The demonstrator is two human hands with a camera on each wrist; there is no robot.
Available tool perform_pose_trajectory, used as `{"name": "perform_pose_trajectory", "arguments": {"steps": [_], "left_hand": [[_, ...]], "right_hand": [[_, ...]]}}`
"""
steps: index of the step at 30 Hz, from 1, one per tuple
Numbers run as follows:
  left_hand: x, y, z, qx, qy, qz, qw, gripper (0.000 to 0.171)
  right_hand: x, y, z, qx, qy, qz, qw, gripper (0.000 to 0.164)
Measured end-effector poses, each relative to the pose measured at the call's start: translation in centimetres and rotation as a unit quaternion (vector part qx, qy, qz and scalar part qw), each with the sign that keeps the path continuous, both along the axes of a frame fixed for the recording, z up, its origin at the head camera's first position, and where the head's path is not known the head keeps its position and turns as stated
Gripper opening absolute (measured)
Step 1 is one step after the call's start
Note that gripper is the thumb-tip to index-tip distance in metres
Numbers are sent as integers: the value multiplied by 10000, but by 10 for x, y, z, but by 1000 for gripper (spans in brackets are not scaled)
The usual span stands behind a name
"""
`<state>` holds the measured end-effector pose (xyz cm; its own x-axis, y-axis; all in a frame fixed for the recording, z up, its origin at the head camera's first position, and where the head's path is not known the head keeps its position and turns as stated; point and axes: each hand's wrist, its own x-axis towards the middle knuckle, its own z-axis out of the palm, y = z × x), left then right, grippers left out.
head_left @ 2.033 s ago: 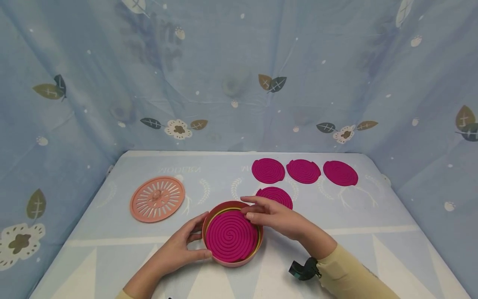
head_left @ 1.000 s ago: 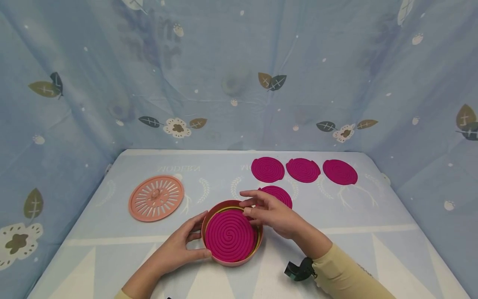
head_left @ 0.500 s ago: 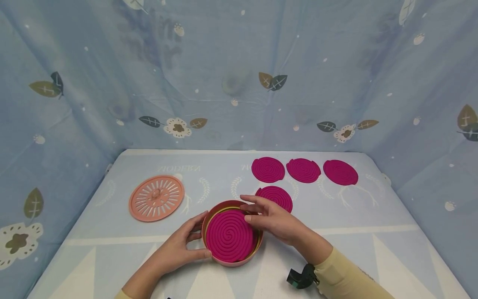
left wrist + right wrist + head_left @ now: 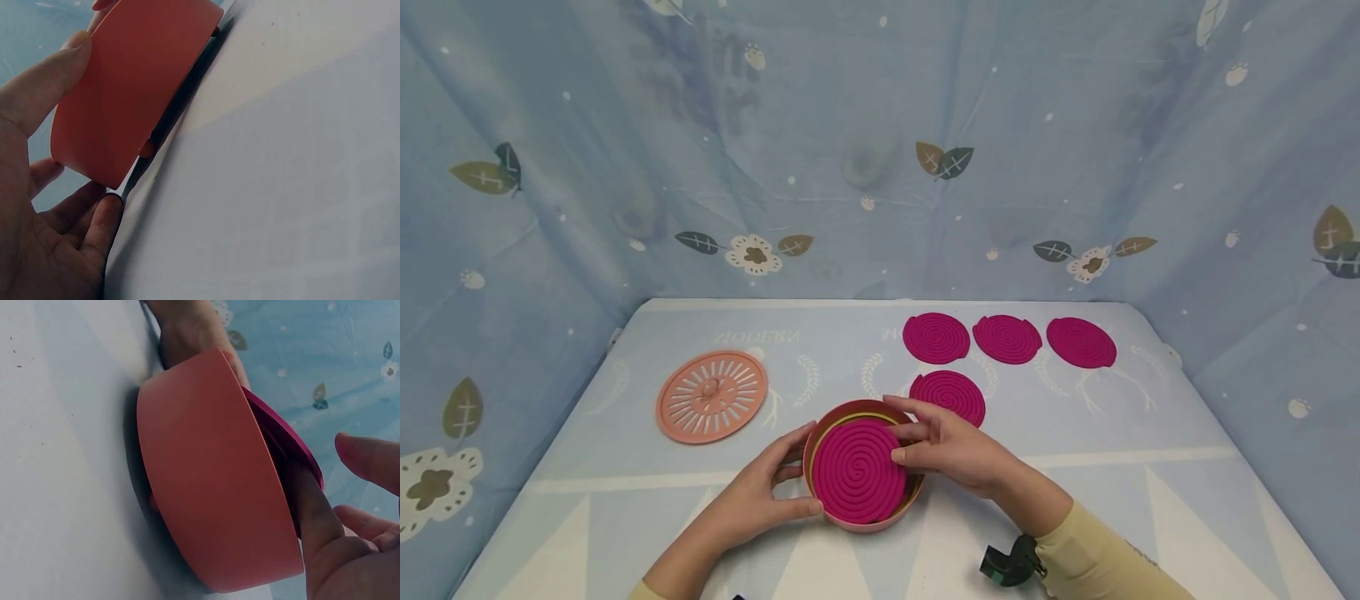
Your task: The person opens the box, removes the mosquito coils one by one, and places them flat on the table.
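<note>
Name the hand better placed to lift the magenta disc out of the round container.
Probably the right hand: its finger reaches under the raised edge of the magenta disc, while the left hand grips the round container.

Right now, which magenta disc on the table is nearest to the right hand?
The front disc, alone just beyond the right hand; the other three form the back row.

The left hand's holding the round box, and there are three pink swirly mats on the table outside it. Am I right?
Almost: there are four pink swirly mats on the table outside the round box, not three. The head view shows three in the back row and one nearer the box. The left hand is holding the box.
</note>
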<state>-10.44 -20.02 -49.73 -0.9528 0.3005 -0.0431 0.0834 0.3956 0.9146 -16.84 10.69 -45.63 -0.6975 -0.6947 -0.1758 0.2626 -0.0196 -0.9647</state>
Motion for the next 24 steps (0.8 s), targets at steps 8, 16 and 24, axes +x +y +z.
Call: {"name": "perform_pose_trajectory", "arguments": {"steps": [8,16,24], "left_hand": [[0,1,2,-14,-29,16,10000,100],[0,1,2,18,-10,-6,10000,100],[1,0,2,5,-58,5,10000,100]], "right_hand": [[3,-3,-1,524,412,229,9975,75],[4,-9,3,1537,1147,277,9810,69],[7,-12,5,1619,1116,207,9803,65]]}}
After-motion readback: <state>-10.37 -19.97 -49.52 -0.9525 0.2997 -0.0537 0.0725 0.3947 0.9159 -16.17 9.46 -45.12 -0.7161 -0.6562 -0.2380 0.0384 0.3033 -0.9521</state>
